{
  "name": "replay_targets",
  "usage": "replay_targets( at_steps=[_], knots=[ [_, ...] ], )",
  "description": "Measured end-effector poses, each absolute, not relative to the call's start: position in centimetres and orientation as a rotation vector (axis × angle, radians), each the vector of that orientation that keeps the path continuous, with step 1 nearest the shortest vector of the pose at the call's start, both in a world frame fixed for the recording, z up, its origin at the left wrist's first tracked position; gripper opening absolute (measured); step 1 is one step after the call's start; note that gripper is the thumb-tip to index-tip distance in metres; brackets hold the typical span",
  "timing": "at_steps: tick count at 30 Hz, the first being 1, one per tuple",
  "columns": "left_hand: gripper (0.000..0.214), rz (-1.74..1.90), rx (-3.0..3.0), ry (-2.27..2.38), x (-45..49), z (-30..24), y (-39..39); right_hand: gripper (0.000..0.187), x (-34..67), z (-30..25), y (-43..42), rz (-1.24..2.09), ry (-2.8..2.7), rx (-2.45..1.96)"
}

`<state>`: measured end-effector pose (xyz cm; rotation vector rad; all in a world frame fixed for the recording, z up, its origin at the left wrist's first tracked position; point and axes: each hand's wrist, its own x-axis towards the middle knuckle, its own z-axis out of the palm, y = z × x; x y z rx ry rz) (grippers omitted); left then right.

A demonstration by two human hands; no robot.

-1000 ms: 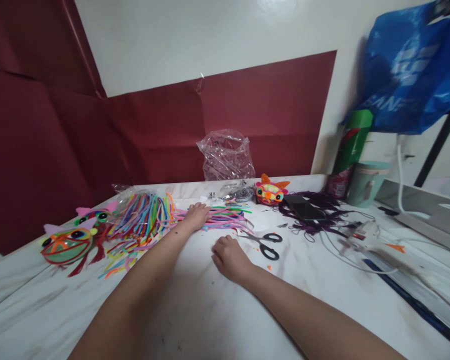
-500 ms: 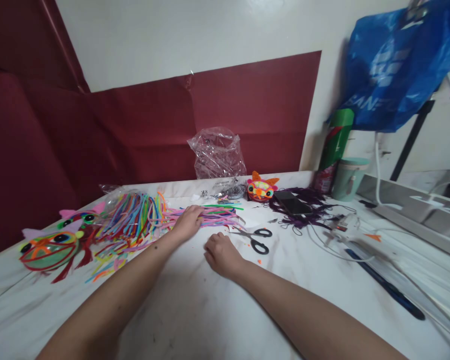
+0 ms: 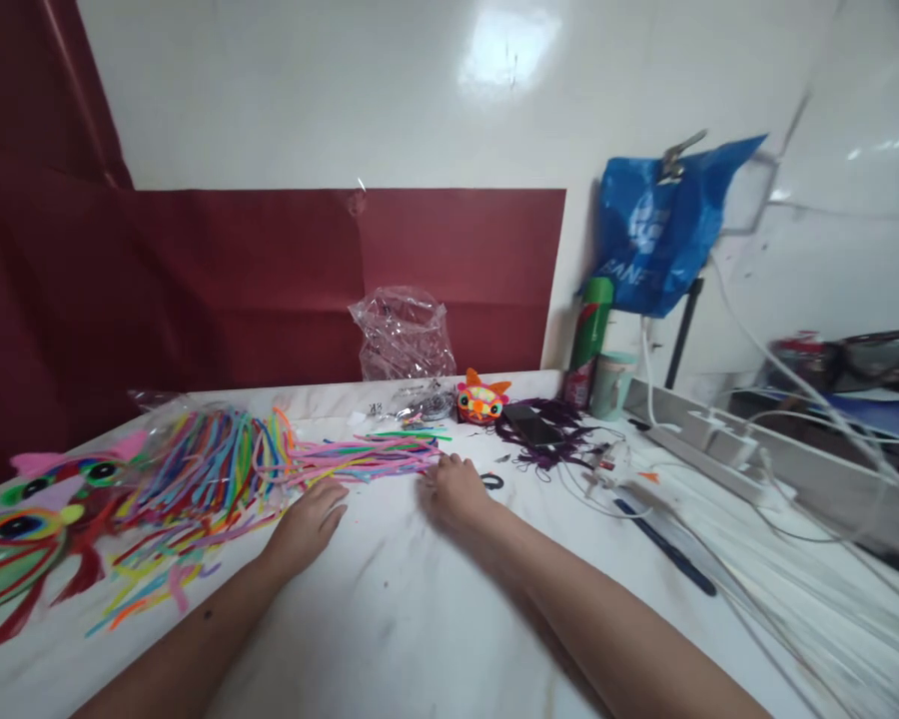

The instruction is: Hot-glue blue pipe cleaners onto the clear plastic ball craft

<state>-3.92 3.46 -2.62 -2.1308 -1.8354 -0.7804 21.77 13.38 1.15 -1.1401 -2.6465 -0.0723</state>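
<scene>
My left hand (image 3: 311,519) rests low over the white marbled table, its fingers spread and holding nothing. Just beyond it lies a loose bundle of pink, purple and green pipe cleaners (image 3: 367,457). At the right-hand end of that bundle is my right hand (image 3: 458,491), fingers curled downward; whatever they grip is hidden. It covers most of a pair of scissors, of which one black handle loop (image 3: 492,481) shows beside the wrist. A thicker heap of multicoloured pipe cleaners (image 3: 217,454) lies to the left, partly in clear plastic.
Animal-face crafts (image 3: 22,539) sit at the left edge, and an orange-horned one (image 3: 482,397) at the back. On the right are a phone (image 3: 533,426) on purple yarn (image 3: 569,419), a green spray can (image 3: 590,330), a cup (image 3: 612,384), a dark blue tool (image 3: 666,549) and cables.
My left hand has drawn back off the pipe cleaner bundle toward me. My right hand has moved forward to the bundle's end, over the scissors. The view has shifted to the right.
</scene>
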Motion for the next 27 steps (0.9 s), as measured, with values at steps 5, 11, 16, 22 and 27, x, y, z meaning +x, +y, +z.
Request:
replay_targets(
  at_steps=[5,11,16,22,27],
  knots=[
    [0.032,-0.812,-2.304,-1.769,-3.8,-2.1,3.8,0.028,24.5,1.4,15.6,-0.19,-2.732,-1.256],
    [0.028,-0.764,-2.46,-1.754,-4.3,-2.2,5.0,0.031,26.7,0.8,17.5,-0.266,-2.615,-1.412],
    [0.027,-0.758,-2.432,-1.785,-4.7,-2.3,5.8,0.032,28.9,0.5,18.3,-0.239,-2.474,-1.556],
    [0.026,-0.766,-2.352,-1.894,-3.9,-1.7,5.0,0.028,26.9,-0.6,17.2,-0.004,-2.54,-1.358],
    [0.029,-0.772,-2.442,-1.935,-3.7,-1.5,4.4,0.031,24.0,-1.1,16.0,0.11,-2.53,-1.287]
  ],
)
